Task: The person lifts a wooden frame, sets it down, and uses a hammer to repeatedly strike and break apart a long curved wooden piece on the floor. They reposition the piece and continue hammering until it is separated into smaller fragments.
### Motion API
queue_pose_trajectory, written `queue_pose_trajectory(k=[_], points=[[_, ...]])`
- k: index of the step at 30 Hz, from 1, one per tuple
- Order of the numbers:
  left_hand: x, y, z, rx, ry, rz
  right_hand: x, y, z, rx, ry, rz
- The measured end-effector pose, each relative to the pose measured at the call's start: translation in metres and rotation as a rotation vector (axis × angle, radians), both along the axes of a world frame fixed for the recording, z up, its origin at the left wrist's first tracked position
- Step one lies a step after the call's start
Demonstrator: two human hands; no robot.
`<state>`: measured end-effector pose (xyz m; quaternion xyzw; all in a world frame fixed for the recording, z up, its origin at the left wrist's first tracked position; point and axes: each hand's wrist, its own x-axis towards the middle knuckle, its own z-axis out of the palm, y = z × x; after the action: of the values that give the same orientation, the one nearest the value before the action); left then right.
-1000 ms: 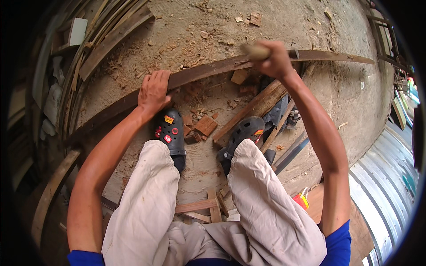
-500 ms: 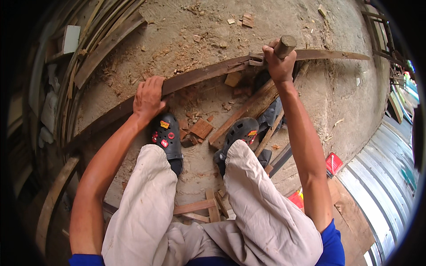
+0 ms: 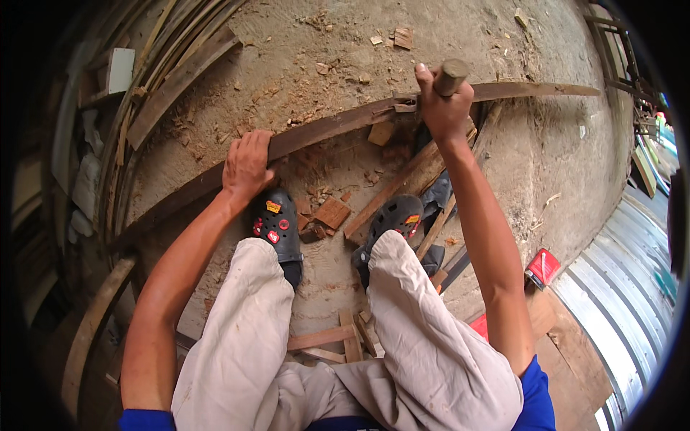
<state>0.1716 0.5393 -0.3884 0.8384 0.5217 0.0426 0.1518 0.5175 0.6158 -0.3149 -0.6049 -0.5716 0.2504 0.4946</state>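
A long dark wooden plank (image 3: 338, 126) lies across the sandy ground in front of my feet. My left hand (image 3: 246, 164) presses down on its upper edge, fingers curled over it. My right hand (image 3: 441, 108) is shut on a round wooden tool handle (image 3: 452, 75), held upright over the plank's right part; the tool's head is hidden behind the hand. A small wood block (image 3: 405, 106) sits on the plank just left of that hand. My black clogs (image 3: 277, 228) stand right behind the plank.
Wood offcuts (image 3: 333, 213) and loose battens (image 3: 402, 188) lie between and around my feet. Stacked curved planks (image 3: 154, 86) fill the left. A red box (image 3: 543, 268) and corrugated metal sheet (image 3: 625, 287) lie at the right. Chips (image 3: 402, 36) litter the far ground.
My right hand has lifted and swung the tool handle from lying over the plank to upright, then shifted slightly left. My left hand stayed on the plank.
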Motion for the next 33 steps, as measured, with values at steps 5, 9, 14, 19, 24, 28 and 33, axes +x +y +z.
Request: queue_pose_trajectory(k=[5, 9, 14, 19, 24, 28, 33], points=[[0.001, 0.001, -0.003, 0.007, -0.024, 0.0, -0.01, 0.009, 0.03, 0.113, -0.017, 0.084], [0.0, 0.001, -0.002, -0.009, 0.0, 0.005, 0.013, 0.011, 0.045, -0.064, 0.192, 0.149], [0.0, -0.002, 0.004, 0.005, 0.052, -0.007, 0.033, 0.004, 0.045, -0.123, 0.428, 0.18], [-0.002, 0.0, 0.003, -0.034, 0.009, 0.012, 0.029, 0.013, 0.044, -0.135, 0.352, 0.196], [-0.002, -0.002, -0.003, 0.016, -0.033, 0.009, 0.032, -0.003, 0.037, -0.171, -0.115, 0.05], [0.0, -0.002, -0.004, -0.015, -0.022, 0.043, 0.03, -0.016, 0.02, -0.136, -0.147, 0.018], [0.01, 0.005, 0.013, -0.108, -0.122, 0.106, 0.03, -0.017, 0.016, -0.115, -0.305, -0.005]])
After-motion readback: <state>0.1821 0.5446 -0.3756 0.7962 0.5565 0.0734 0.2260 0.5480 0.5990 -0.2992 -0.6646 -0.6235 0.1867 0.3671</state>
